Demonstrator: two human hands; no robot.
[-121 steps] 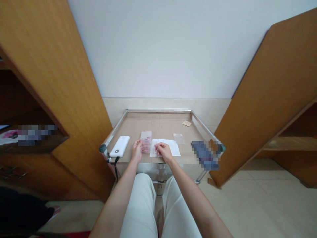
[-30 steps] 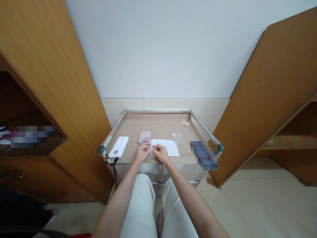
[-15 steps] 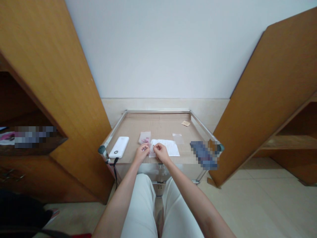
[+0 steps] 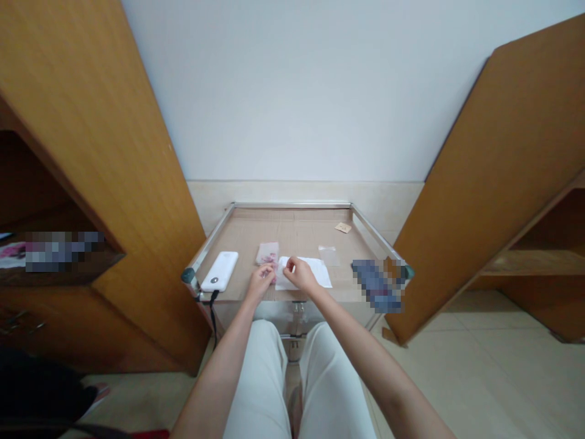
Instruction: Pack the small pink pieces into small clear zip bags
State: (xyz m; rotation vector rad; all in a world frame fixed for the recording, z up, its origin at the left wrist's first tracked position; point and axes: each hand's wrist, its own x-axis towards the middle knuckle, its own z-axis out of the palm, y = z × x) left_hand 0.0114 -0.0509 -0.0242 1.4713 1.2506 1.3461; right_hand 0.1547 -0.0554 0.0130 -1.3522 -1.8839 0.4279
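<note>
White trousers [image 4: 262,366], nearest; forearms [image 4: 219,372] angle inward. Left hand [image 4: 261,281] curls at the pink-marked bag [image 4: 267,252]; right hand [image 4: 299,274] bends over the white packet [image 4: 319,274]; how far either closes, or on what, is indeterminable. Farther: tan card [image 4: 342,228].

Beyond the grip, the background is formed by a plain pale wall [image 4: 283,91], bordered below by a cream skirting [image 4: 388,194]. The grip is flanked by a wooden cabinet [image 4: 105,116] at left and a wooden shelving unit [image 4: 503,134] at right. Beneath it, a metal-framed table [image 4: 297,224] is positioned. The floor [image 4: 457,372] is tiled.
</note>
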